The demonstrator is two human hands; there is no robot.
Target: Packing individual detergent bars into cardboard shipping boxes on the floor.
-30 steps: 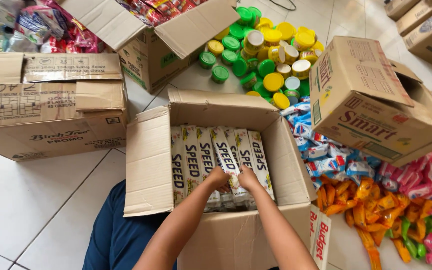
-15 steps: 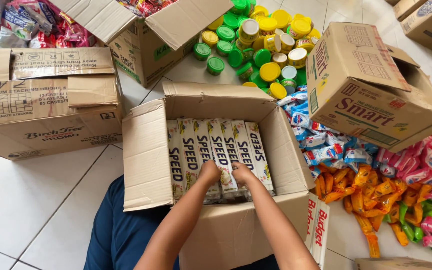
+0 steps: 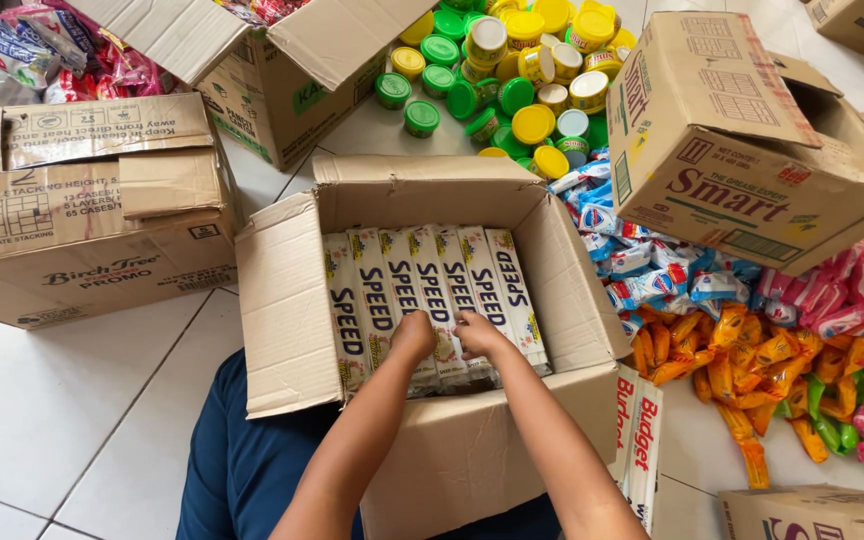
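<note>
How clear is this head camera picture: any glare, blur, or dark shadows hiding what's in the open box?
Head view: soft, even daylight, no hard glare on the white floor tiles. The open carton casts only a mild shadow inside, so the long white bars stay sharp. Left hand and right hand look crisp, with no motion blur. Edges bend slightly outward, a wide-lens effect.

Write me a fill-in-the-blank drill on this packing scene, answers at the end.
1. Both hands, left hand and right hand, reach into an open cardboard ____.
2. The long packs in the box lie side by side in one ____.
3. The tubs on the floor have green and ____ lids.
4. The sachets beside the box are ____.

Answers: box; row; yellow; orange
</note>
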